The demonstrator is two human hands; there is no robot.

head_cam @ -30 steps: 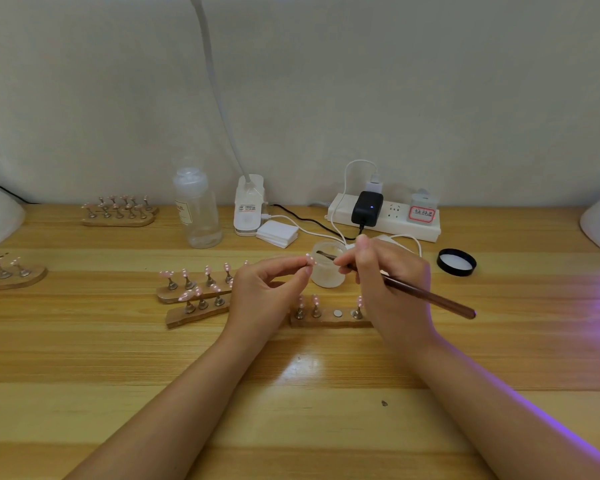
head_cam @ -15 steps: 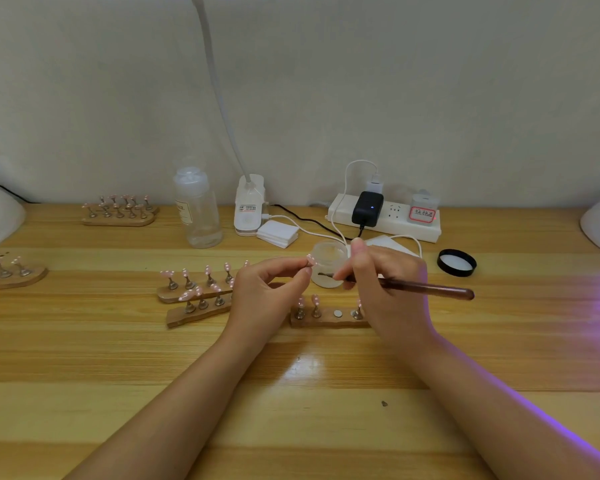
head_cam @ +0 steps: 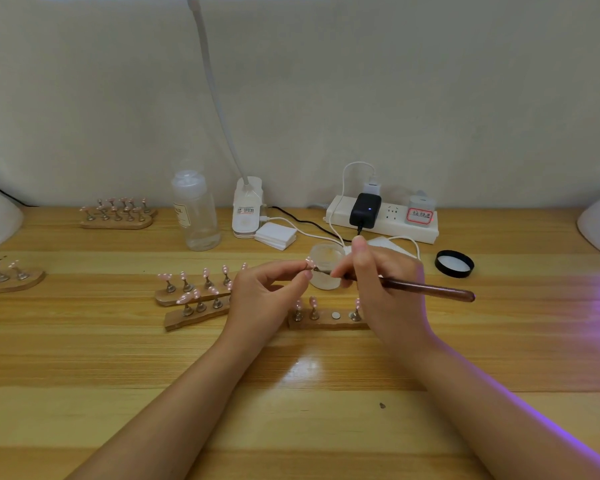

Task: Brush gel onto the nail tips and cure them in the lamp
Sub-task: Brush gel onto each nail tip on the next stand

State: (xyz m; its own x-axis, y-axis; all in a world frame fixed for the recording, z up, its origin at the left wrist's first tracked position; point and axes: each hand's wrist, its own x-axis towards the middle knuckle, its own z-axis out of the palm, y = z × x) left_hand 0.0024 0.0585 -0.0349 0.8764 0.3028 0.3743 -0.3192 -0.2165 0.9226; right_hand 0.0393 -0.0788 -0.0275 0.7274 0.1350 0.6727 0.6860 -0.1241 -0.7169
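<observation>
Change: the brush (head_cam: 395, 284) is coming back out of the jar; a second ago its tip was sitting over the jar mouth, and now the bristles are touching the nail tip in front of it. The handle is lying flatter too, pointing off to the right.
Left hand (head_cam: 267, 292): thumb and forefinger are pinching the pink nail tip (head_cam: 310, 263), holding it up just in front of the jar. The other fingers are curling loosely underneath.
Right hand (head_cam: 378, 282): fingers are clamping the brush like a pen, thumb sticking up toward the far side.
Jar (head_cam: 324, 268): frosted, open, standing right behind the nail tip, between the two hands.
Lid (head_cam: 454, 263): black, lying flat on the table to the right of the jar, well apart from it.
Near holder (head_cam: 326, 320): wooden strip just below the hands, carrying a few tips on pegs and showing one bare metal disc.
Other holders: two strips (head_cam: 191, 292) with pink tips are peeking out left of the left hand, another (head_cam: 116, 216) is sitting far left by the wall, one more (head_cam: 11, 280) at the left edge.
Back row: clear bottle (head_cam: 196, 213), desk lamp base (head_cam: 246, 207), power strip (head_cam: 381, 220) with a black adapter plugged in.
Lamp: purple light is spilling over the table (head_cam: 291, 410) from the right edge; can't really tell what's making it.
</observation>
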